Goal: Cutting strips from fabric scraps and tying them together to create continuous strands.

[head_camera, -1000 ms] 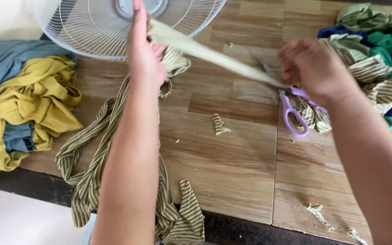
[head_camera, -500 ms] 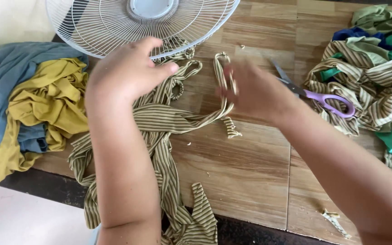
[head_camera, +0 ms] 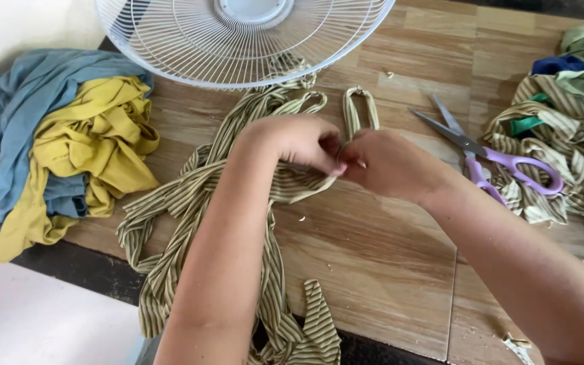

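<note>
Both hands, left (head_camera: 299,142) and right (head_camera: 386,165), pinch the striped fabric strip (head_camera: 190,196) closed-fingered over the counter (head_camera: 373,270). Purple scissors (head_camera: 488,159) lie beside the right hand.

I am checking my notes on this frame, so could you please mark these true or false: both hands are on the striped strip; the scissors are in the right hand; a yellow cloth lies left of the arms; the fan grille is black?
1. Both hands, left hand and right hand, pinch the striped fabric strip. True.
2. The scissors are in the right hand. False: they lie on the wooden table, open, beside the right wrist.
3. A yellow cloth lies left of the arms. True.
4. The fan grille is black. False: it is white.
</note>
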